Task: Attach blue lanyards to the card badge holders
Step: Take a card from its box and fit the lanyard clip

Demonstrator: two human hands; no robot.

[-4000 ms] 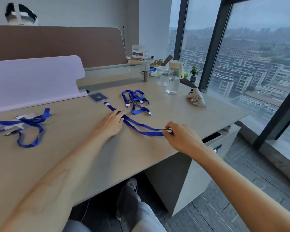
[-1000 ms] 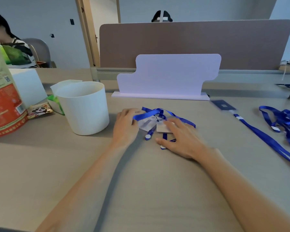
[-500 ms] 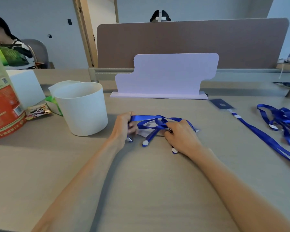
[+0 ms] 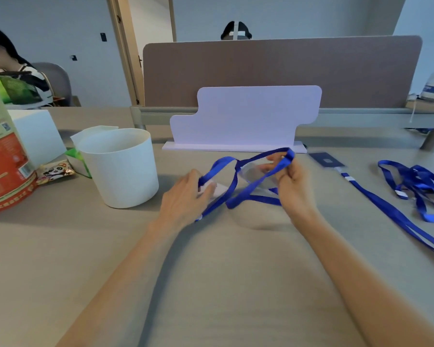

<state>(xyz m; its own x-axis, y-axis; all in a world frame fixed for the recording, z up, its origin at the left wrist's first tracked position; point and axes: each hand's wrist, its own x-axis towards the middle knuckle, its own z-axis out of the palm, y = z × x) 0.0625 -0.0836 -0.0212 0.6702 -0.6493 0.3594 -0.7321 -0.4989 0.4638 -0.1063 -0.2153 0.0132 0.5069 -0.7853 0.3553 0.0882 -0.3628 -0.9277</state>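
Note:
A tangle of blue lanyards (image 4: 236, 186) with clear card badge holders (image 4: 254, 171) is lifted above the desk between my hands. My left hand (image 4: 186, 199) grips one strap and a white-tipped badge holder at the tangle's left end. My right hand (image 4: 291, 181) pinches another strap raised at the right end. One more lanyard (image 4: 386, 209) clipped to a dark blue card holder (image 4: 326, 160) lies stretched out to the right, and a loose heap of lanyards (image 4: 416, 186) sits at the far right.
A white bucket (image 4: 120, 169) stands left of my hands, with a red and green bag (image 4: 3, 166), a white box (image 4: 38, 136) and snack packets beside it. A white stand (image 4: 243, 118) and brown divider are behind. A person sits at the far left.
Both hands gripped the lanyard tangle and raised it off the desk, pulling the straps apart; earlier they lay over it on the desk surface.

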